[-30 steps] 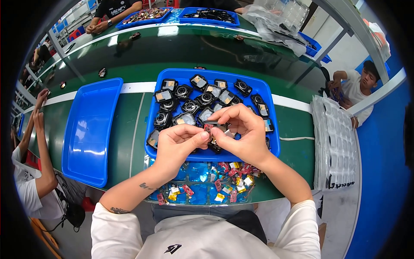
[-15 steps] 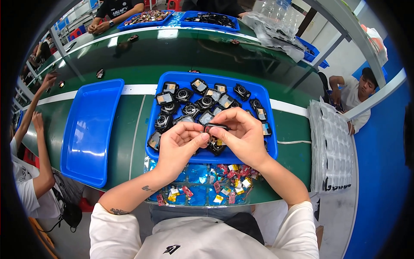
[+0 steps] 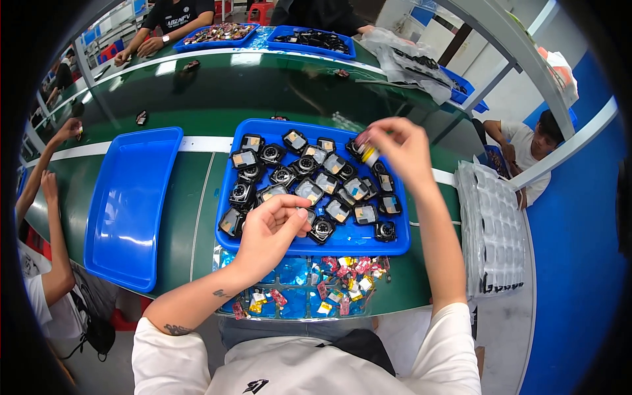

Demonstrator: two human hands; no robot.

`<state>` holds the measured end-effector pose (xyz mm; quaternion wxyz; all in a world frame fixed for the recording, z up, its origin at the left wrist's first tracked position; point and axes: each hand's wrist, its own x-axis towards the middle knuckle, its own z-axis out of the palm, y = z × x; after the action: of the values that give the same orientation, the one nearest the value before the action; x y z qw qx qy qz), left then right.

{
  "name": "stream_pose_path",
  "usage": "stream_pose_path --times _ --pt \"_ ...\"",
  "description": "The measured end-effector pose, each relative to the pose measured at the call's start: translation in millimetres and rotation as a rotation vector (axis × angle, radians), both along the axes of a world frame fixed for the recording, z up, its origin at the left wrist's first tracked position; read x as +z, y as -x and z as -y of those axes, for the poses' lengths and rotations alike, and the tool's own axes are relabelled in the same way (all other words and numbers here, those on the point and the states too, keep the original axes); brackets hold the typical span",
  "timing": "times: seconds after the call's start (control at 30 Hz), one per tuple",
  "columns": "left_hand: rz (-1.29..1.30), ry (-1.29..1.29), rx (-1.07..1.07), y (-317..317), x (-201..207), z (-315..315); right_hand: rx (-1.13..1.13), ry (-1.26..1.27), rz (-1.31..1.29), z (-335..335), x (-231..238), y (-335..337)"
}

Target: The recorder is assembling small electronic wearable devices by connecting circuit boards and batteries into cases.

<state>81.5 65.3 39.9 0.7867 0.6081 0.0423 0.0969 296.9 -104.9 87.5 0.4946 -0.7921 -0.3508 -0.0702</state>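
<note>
My right hand [image 3: 403, 148] is raised over the far right of a blue tray [image 3: 401, 245], its fingers pinched on a small red-and-yellow electronic part [image 3: 369, 156]. Motion smears that hand slightly. Over the tray's near left side, my left hand [image 3: 273, 227] has curled fingers with thumb and forefinger close together; whatever they may hold is hidden. Black smartwatch cases [image 3: 321, 229] lie scattered in the tray, some showing round sensor backs and others open faces. Along the table's near edge, a blue compartmented plastic sheet [image 3: 291, 271] carries loose red, yellow and white parts [image 3: 359, 266].
A second blue tray [image 3: 135, 204] stands to the left. Stacked clear plastic trays [image 3: 494, 230] stand at the right. Filled blue trays [image 3: 217, 36] sit across the green table [image 3: 263, 89]. Co-workers are at the left, far side and right; a metal frame post [image 3: 566, 145] slants at the right.
My hands have parted. The right one has moved up and right with the red-and-yellow part, while the left stays over the tray. The view has shifted slightly.
</note>
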Motion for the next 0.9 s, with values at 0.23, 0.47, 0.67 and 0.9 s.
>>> stream_pose_path --times 0.23,0.47,0.67,0.9 --pt "-0.009 -0.051 -0.062 -1.5 -2.2 0.1 -0.718 0.174 -0.294 49.1 -67.4 -123.8" --pt "-0.006 -0.074 -0.071 -1.9 -1.2 1.6 -0.561 0.230 0.116 63.2 -67.1 -94.0" --pt "-0.028 -0.127 -0.078 -1.3 -1.7 -2.6 0.250 0.158 0.093 30.0 -2.0 69.6" --pt "0.044 -0.106 -0.104 -3.4 -5.6 4.4 0.662 0.438 0.298 35.6 -20.8 135.3"
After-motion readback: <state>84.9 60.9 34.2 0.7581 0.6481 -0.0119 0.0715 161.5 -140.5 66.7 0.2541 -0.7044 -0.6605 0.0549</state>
